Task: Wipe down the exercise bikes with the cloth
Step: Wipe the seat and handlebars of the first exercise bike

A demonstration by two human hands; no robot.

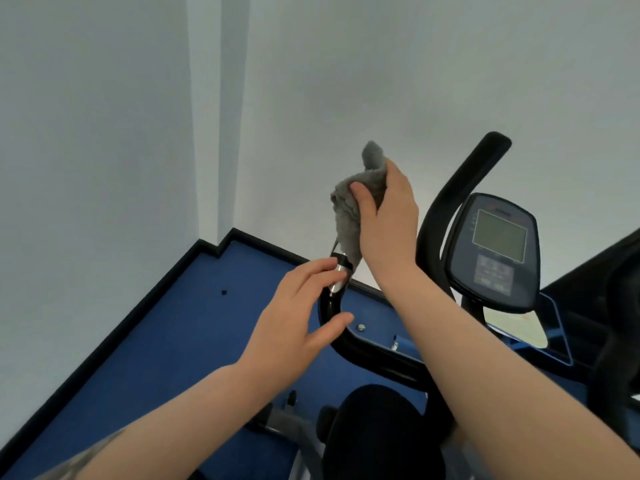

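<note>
Gripping grey cloth (349,209) round handlebar (334,306), right hand (388,220), left hand (298,323) fingers spread, touching bar

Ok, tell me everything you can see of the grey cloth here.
The grey cloth looks soft and fluffy, like microfibre. It is bunched around the upper end of the bike's left handlebar, a loose corner poking up. The right hand grips it, thumb pressed on its front. Its lower edge hangs just above the metal sensor.

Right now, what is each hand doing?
Left hand: open, fingertips touching the handlebar.
Right hand: gripping the grey cloth around the handlebar's upper end.
</note>
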